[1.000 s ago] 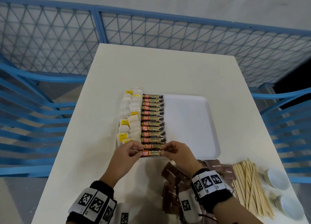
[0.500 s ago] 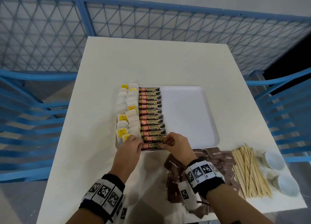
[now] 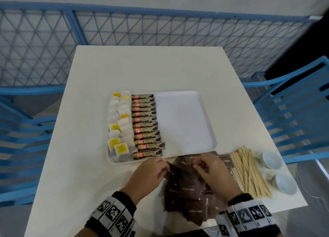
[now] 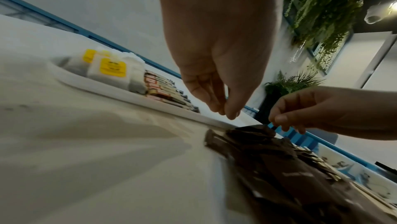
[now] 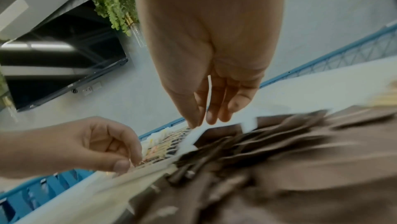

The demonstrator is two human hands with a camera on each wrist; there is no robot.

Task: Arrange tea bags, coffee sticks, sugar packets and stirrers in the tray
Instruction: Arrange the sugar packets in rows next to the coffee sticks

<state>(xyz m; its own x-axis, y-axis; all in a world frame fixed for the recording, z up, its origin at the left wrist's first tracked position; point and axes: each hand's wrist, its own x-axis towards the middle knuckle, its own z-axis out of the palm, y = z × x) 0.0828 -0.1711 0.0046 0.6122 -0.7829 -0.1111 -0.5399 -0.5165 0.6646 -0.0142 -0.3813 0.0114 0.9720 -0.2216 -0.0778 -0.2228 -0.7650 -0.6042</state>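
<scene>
The white tray [image 3: 187, 122] holds two columns of tea bags [image 3: 121, 122] at its left and a column of coffee sticks [image 3: 146, 122] beside them; its right half is bare. A heap of brown sugar packets [image 3: 188, 188] lies on the table in front of the tray, with wooden stirrers [image 3: 247, 171] to its right. My left hand [image 3: 162, 164] hovers at the heap's left edge, fingertips drawn together with nothing seen between them [image 4: 225, 112]. My right hand [image 3: 197, 164] is over the heap's far end and pinches a thin packet, seen edge-on [image 5: 208, 91].
Two small white cups [image 3: 270, 159] [image 3: 283, 183] stand at the table's right front corner beyond the stirrers. Blue chairs flank the table on both sides, and a blue mesh fence runs behind it. The far half of the table [image 3: 151, 67] is bare.
Both hands let go of the last coffee stick, now lying at the near end of the tray's column. They pulled back toward me to the sugar packet heap.
</scene>
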